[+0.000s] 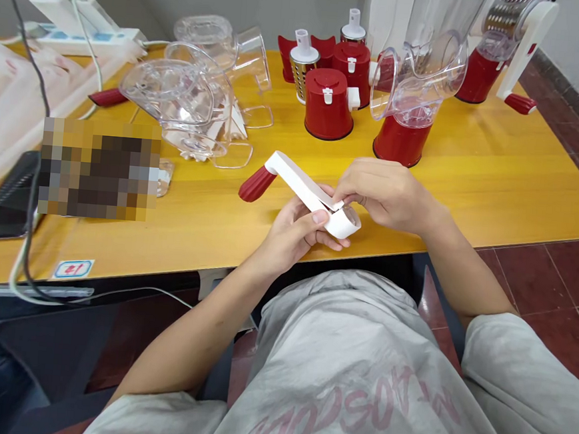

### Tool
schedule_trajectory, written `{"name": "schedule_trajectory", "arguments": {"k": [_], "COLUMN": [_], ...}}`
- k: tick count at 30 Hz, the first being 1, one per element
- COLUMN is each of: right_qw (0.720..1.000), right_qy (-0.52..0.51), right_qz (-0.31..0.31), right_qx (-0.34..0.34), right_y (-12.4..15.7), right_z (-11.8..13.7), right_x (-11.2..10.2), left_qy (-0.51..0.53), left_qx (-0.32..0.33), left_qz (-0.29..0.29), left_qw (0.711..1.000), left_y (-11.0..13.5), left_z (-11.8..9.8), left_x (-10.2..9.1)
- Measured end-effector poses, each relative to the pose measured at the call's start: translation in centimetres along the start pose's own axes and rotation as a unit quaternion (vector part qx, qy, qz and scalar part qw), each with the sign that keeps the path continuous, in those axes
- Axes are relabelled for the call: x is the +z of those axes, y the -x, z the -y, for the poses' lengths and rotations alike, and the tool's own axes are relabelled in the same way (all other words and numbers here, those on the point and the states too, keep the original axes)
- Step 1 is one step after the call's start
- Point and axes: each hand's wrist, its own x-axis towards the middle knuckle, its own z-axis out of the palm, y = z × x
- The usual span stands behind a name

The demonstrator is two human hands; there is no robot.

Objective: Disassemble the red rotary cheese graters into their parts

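Note:
My left hand (302, 235) is closed around a white crank handle (299, 181) with a ribbed red knob, its thumb pressing near the ring-shaped end. The handle lies tilted above the table's front edge, its knob pointing left. With fingertips pinched together, my right hand (382, 191) grips a small white strip (338, 206) on the handle, just by the ring. One end of this strip stands slightly raised, leaving a dark gap under it. Beyond my hands, a red base (328, 105) with a white lever stands on the table.
Clear plastic housings (189, 95) are piled on the left of the yellow table (204, 217). A housing on a red base (402, 137) stands right of centre, an assembled drum grater (487, 59) behind it. A phone (5, 198), cables and a power strip (87, 39) occupy the left side.

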Motion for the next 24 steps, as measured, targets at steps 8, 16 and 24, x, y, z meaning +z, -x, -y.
{"name": "schedule_trajectory", "arguments": {"k": [8, 16, 24], "right_qw": [0.995, 0.975, 0.997], "right_qy": [-0.082, -0.096, -0.019], "right_qz": [-0.023, -0.125, 0.014], "right_qx": [0.058, 0.154, 0.068], "right_y": [-0.1, 0.2, -3.2], "right_z": [-0.4, -1.3, -3.4], "right_x": [-1.1, -0.6, -2.2], "left_qy": [-0.035, -0.172, -0.068], "left_qx": [-0.071, -0.077, -0.131], "left_qz": [0.009, 0.06, 0.105], "left_qw": [0.997, 0.98, 0.983], "left_y": [-0.5, -7.8, -8.4], "left_z": [-2.2, -7.6, -6.2], "left_x": [-0.9, -3.1, -4.9]}}
